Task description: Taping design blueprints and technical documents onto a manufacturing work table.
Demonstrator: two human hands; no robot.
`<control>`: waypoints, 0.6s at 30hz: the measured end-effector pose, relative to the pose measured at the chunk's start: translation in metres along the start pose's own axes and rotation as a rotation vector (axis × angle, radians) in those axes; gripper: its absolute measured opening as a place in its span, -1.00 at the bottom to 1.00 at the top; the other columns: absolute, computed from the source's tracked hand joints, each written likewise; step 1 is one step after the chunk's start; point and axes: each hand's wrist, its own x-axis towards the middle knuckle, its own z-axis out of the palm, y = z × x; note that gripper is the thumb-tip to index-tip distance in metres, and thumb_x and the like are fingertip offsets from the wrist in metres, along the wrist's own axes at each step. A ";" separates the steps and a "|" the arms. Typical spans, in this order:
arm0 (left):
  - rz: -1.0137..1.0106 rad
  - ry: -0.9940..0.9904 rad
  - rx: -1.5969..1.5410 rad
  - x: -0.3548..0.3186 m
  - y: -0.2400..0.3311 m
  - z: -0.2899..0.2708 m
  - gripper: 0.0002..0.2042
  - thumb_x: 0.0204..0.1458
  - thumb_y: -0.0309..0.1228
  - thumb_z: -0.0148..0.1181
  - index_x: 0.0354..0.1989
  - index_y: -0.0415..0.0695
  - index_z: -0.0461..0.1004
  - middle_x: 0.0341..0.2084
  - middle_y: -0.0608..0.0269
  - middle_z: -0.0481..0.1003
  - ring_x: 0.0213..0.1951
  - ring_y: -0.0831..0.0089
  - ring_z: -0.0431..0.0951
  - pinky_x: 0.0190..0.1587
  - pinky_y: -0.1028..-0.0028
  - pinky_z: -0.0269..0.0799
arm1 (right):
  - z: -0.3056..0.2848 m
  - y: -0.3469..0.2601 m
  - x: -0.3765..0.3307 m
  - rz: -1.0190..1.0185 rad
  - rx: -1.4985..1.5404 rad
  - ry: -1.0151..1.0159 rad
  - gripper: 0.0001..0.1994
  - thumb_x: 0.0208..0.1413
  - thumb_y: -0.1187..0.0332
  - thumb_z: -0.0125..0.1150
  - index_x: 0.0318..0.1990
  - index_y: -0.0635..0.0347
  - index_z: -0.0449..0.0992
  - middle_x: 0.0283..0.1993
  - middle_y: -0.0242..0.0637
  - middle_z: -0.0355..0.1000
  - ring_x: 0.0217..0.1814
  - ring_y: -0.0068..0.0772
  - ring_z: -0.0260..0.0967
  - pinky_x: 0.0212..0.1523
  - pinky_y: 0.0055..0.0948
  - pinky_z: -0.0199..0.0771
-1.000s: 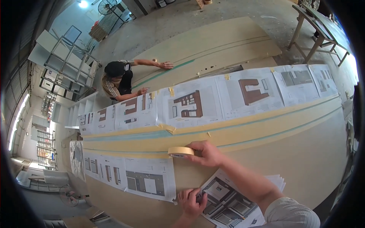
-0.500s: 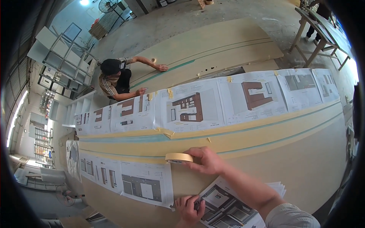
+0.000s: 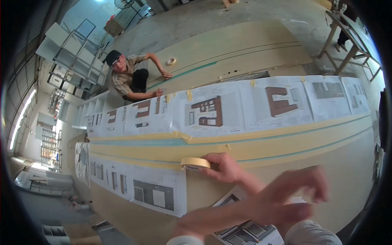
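Plainly, tape roll (image 3: 195, 163): lay flat on the tan board (image 3: 286, 143), just left of the gripping hand.
Right hand (image 3: 226, 167): reached leftward, fingers pinching the roll.
Left hand (image 3: 292, 196): blurred, raised, fingers loosely spread, holding nothing.

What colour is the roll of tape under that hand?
Pale cream-yellow; the tape roll shows in the head view.

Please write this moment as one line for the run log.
right hand: grips masking tape roll on yellow board | left hand: blurred above printed sheets, seems empty | co-worker: crouches at far edge
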 end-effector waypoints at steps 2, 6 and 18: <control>-0.018 0.084 -0.004 -0.016 -0.003 -0.017 -0.63 0.18 -0.26 0.39 0.03 -0.21 0.48 -0.08 0.21 0.48 0.06 0.31 0.51 0.17 0.28 0.37 | -0.005 0.013 -0.003 0.092 0.027 -0.031 -0.73 0.24 0.34 0.47 0.02 0.25 0.66 -0.25 -0.15 0.63 -0.27 -0.25 0.55 -0.18 -0.29 0.56; -0.056 0.226 -0.020 -0.036 -0.004 -0.012 -0.63 0.17 -0.26 0.39 0.03 -0.21 0.48 -0.08 0.21 0.48 0.05 0.31 0.51 0.17 0.28 0.37 | -0.016 -0.003 -0.004 0.080 0.085 0.003 -0.75 0.24 0.39 0.46 0.02 0.26 0.66 -0.24 -0.14 0.62 -0.25 -0.21 0.56 -0.15 -0.28 0.56; -0.052 0.347 -0.078 -0.054 -0.019 -0.024 -0.62 0.17 -0.28 0.38 0.05 -0.21 0.47 -0.09 0.21 0.49 0.04 0.32 0.52 0.16 0.29 0.38 | -0.013 0.000 -0.002 0.067 0.052 -0.023 -0.72 0.20 0.36 0.48 0.02 0.26 0.66 -0.19 -0.10 0.65 -0.20 -0.07 0.59 -0.14 -0.25 0.57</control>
